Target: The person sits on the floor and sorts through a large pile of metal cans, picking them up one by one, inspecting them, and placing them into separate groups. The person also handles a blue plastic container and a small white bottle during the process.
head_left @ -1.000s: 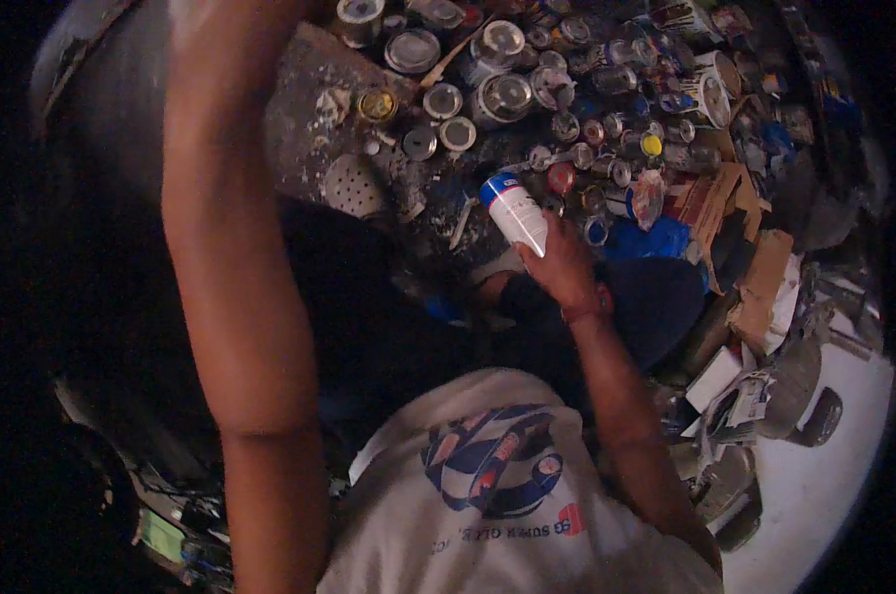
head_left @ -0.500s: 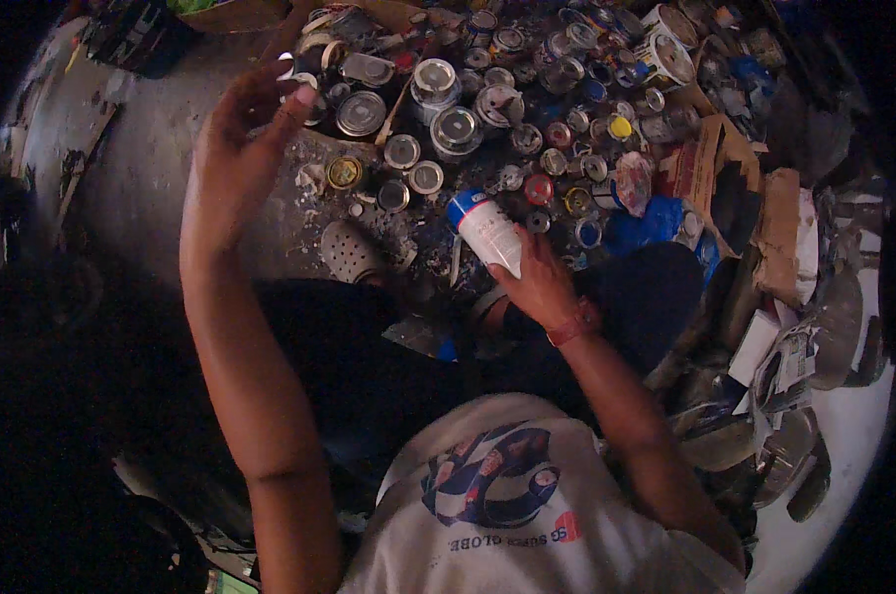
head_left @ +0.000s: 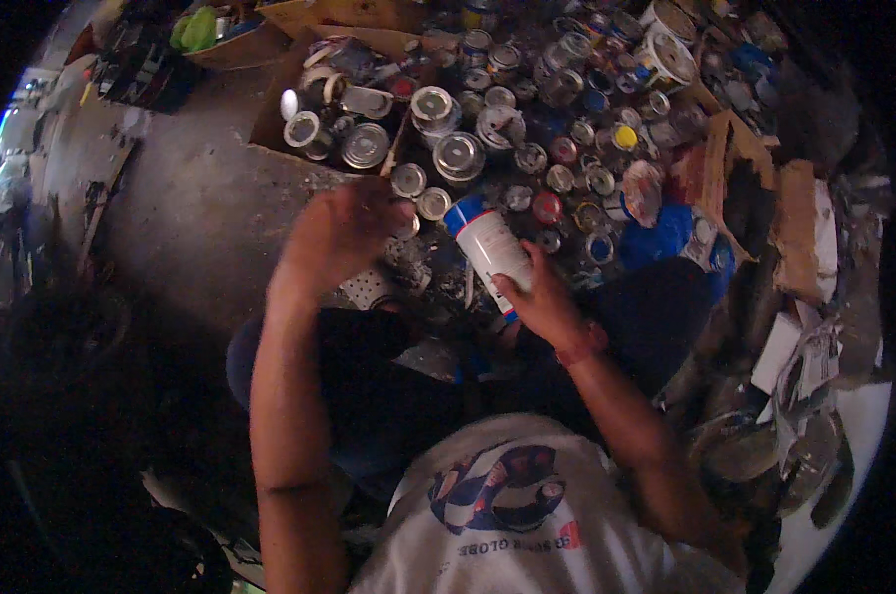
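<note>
1. Left hand [head_left: 344,236] has swung down and rightward since the earlier frame, now left of the white canister [head_left: 495,255], mid-frame.
2. Its fingers bend, motion-blurred; cannot tell opening or contents.
3. Right hand [head_left: 547,299] curls round canister's lower right side, blue end tilted upper-left.
4. Grey shoe [head_left: 367,290] partly hidden.

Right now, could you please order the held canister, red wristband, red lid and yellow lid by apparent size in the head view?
1. Held canister
2. Red wristband
3. Red lid and yellow lid: too alike to rank
</note>
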A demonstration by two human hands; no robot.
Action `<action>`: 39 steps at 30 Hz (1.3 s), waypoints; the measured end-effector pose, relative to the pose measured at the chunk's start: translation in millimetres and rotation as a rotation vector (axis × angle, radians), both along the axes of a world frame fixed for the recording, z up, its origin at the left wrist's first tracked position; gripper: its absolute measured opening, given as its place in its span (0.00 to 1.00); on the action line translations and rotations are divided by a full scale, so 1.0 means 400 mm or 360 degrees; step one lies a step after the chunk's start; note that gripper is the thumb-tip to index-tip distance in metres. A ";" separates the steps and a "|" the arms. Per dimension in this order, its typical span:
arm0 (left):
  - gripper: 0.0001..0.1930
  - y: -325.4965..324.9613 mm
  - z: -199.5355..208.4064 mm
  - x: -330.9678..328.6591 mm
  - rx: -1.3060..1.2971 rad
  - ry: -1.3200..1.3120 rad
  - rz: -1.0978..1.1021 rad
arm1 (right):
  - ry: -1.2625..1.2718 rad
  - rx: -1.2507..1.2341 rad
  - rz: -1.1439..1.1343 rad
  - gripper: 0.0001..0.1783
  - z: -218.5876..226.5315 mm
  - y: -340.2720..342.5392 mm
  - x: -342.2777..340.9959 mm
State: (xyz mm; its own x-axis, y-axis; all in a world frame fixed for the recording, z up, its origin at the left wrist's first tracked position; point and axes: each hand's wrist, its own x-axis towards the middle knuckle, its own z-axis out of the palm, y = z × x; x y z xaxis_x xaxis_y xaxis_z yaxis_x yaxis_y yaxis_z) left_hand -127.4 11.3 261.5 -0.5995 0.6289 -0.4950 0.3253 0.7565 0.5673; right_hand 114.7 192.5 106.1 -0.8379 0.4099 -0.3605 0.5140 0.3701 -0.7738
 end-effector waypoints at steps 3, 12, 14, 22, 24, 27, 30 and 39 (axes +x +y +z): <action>0.34 0.024 -0.040 0.023 -0.0030 -0.0133 -0.0024 | 0.0214 -0.0179 -0.0182 0.48 0.064 -0.025 -0.057; 0.37 -0.030 -0.066 -0.081 0.1046 -0.0209 0.0855 | 0.1034 0.0121 0.0569 0.58 0.224 -0.095 -0.289; 0.37 -0.106 -0.037 -0.197 0.1172 -0.0125 0.0925 | 0.1045 0.0091 0.0559 0.53 0.232 -0.046 -0.291; 0.43 -0.276 -0.212 -0.680 0.1032 0.0927 0.1521 | 0.0421 -0.0178 -0.0271 0.38 0.115 0.188 -0.236; 0.45 -0.279 -0.320 -0.729 0.0913 0.1008 0.1515 | 0.0625 -0.0267 -0.0331 0.36 0.071 0.203 -0.261; 0.47 -0.284 -0.484 -0.767 0.0679 0.1069 0.1487 | 0.0639 -0.0298 -0.0365 0.34 0.031 0.209 -0.282; 0.49 -0.289 -0.573 -0.781 0.0177 0.1174 0.1481 | 0.0553 -0.0265 -0.0350 0.32 0.008 0.208 -0.289; 0.43 -0.286 -0.665 -0.736 0.0383 0.0988 0.1001 | 0.0491 -0.0277 -0.0357 0.31 -0.016 0.211 -0.305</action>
State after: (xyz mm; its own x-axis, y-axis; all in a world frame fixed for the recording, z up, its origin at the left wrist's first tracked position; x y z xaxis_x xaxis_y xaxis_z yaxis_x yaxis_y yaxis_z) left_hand -421.8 -103.0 -4.3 -0.9811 0.1406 0.1329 0.1924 0.7814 0.5936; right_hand -7.5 276.8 99.9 -0.8144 0.5496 -0.1864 0.3012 0.1257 -0.9452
